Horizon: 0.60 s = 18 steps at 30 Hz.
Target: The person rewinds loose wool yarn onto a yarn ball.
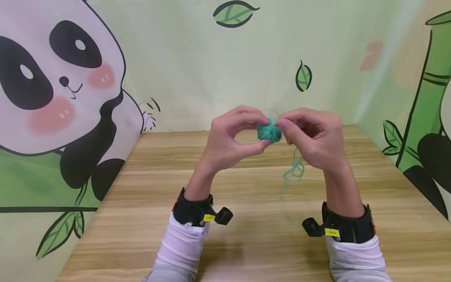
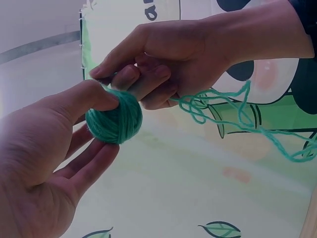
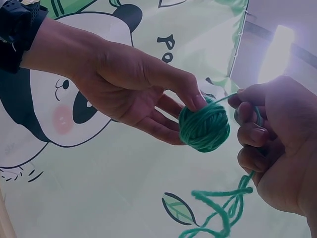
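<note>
A small ball of teal yarn (image 1: 269,131) is held up above the wooden table. My left hand (image 1: 235,135) grips it from the left, thumb below and fingers above in the head view. Close by on the right, my right hand (image 1: 311,135) pinches the yarn strand (image 3: 224,98) between thumb and forefinger, and the strand runs taut to the ball in the right wrist view. Its other fingers curl over the same strand. From beneath that hand a loose, tangled tail of yarn (image 1: 294,171) dangles, seen also as loops (image 2: 242,116) in the left wrist view.
The wood-grain table (image 1: 169,188) spreads below both hands. Behind it and at the sides stands a pale green cloth backdrop (image 1: 183,70) printed with pandas, leaves and bamboo. Each wrist wears a black strap (image 1: 347,223) with a small camera.
</note>
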### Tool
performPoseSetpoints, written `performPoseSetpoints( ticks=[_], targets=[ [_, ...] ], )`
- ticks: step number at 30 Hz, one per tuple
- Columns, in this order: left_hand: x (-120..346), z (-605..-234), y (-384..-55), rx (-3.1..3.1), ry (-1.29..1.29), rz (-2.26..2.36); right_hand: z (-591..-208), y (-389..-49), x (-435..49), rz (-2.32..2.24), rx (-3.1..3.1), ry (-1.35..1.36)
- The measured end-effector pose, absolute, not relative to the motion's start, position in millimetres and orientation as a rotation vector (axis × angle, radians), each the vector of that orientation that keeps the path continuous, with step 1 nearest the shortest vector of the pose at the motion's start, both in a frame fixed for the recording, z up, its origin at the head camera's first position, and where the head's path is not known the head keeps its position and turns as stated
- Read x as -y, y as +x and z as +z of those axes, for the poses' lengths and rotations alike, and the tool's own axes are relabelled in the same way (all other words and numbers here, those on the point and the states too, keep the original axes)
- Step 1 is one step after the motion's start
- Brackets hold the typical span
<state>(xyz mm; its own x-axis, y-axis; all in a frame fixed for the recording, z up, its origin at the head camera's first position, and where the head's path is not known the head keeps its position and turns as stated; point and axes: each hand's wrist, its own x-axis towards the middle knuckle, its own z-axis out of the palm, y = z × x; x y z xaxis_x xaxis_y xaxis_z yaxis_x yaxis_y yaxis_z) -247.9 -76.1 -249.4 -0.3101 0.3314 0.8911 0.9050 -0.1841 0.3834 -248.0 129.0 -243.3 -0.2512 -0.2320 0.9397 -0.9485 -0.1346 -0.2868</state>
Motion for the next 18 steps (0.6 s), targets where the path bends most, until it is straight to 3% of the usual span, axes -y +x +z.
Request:
performPoseSetpoints(
  ticks=[18],
  targets=[
    [75.5,-259.5,-256.1,1.530,-1.681,-1.681,-247.0,-255.0,-133.0,1.440,1.530,1.309]
  ],
)
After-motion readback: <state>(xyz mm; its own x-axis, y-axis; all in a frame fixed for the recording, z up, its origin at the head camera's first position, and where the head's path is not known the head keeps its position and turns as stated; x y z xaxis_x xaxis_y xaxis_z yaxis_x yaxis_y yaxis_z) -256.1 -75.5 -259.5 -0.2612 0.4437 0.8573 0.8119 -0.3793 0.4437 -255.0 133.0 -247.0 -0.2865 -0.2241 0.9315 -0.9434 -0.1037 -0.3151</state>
